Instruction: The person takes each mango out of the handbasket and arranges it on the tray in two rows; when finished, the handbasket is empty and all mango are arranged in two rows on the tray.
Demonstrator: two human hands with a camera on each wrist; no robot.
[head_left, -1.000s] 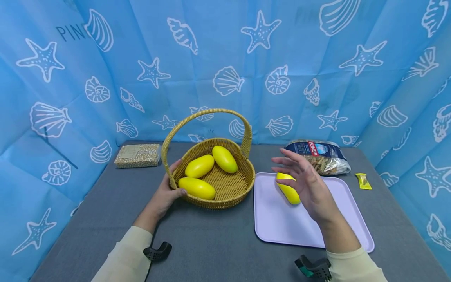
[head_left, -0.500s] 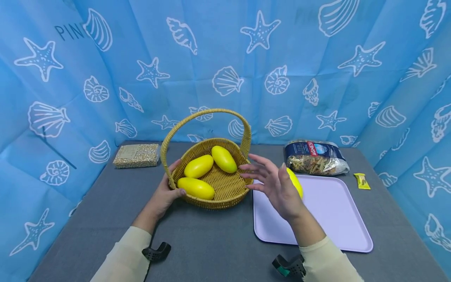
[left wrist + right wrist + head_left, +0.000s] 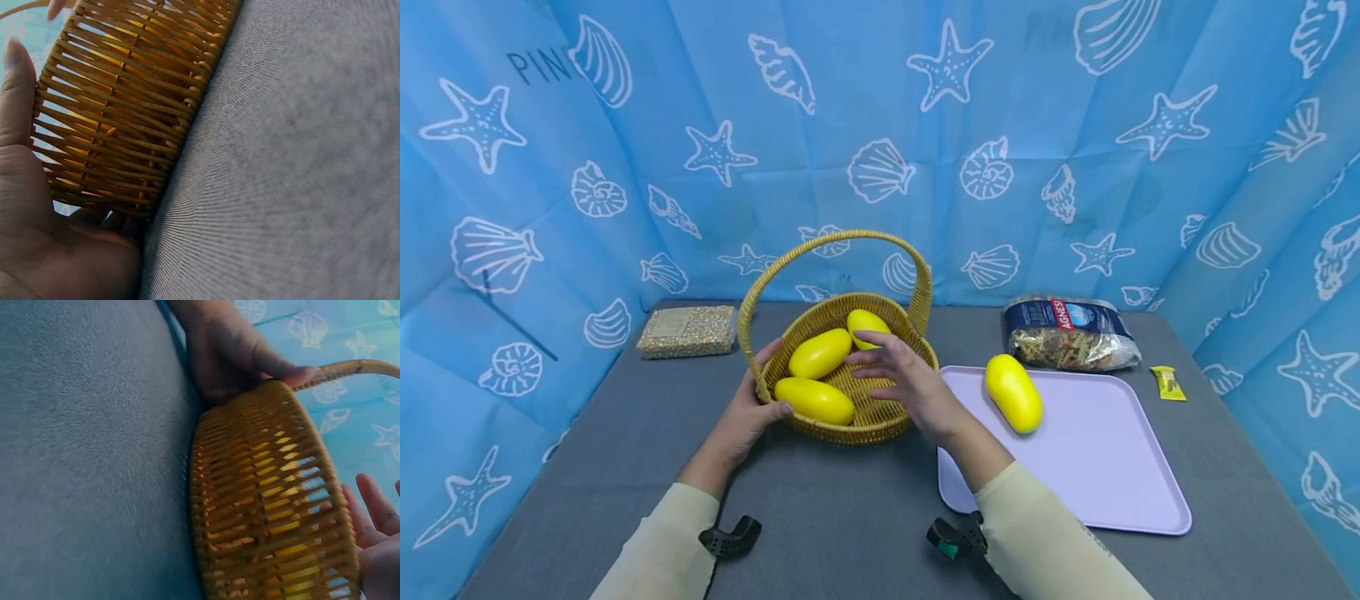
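My left hand (image 3: 748, 417) grips the left side of a wicker basket (image 3: 880, 432), its thumb over the rim and its other fingers behind the wall. Three smooth yellow mango-like fruits lie inside: a front fruit (image 3: 814, 401), a middle fruit (image 3: 820, 354) and a back fruit (image 3: 867, 325) partly covered by my right fingers. Over the basket's right part hovers my right hand (image 3: 913, 387), fingers spread and holding nothing. Another yellow fruit (image 3: 1014, 394) lies on the lilac tray (image 3: 1105, 450). In the left wrist view, my left thumb (image 3: 17, 94) lies along the woven wall.
Behind the tray lies an AGNESI pasta bag (image 3: 1071, 333), with a small yellow wrapped sweet (image 3: 1167, 383) to its right. A clear pack of grains (image 3: 688, 332) sits at the back left. A blue curtain (image 3: 880, 125) hangs behind the grey table (image 3: 820, 517).
My right hand has moved left from above the tray to over the basket, and the fruit on the tray is now uncovered. My left hand keeps its grip on the basket.
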